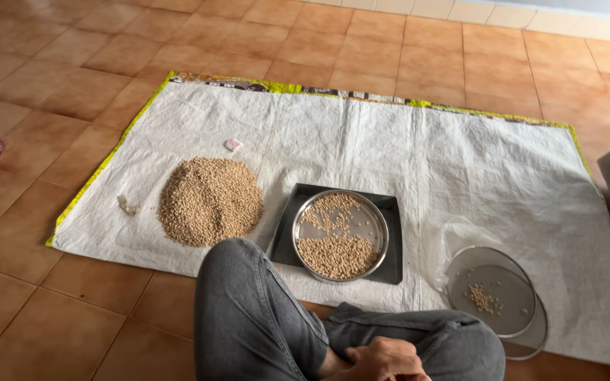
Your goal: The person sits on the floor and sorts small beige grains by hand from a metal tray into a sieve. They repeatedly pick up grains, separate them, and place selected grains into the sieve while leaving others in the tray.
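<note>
One hand [383, 360] is all we can really make out, resting low in our lap on the crossed jeans [262, 324], fingers curled loosely with nothing in them; which hand it is, and where the other one sits, we can't tell. Nearest to it is the round steel sieve [340, 235], about half full of beige grain piled toward the near edge. It sits flat inside a dark square tray [390, 264], open side up, so no real long axis to speak of. Left of that, a loose heap of the same grain [210, 201] lies straight on the white woven sack [425, 148]. Over to the right, a second steel sieve [492, 291] holds just a few kernels, stacked on another rim.
</note>
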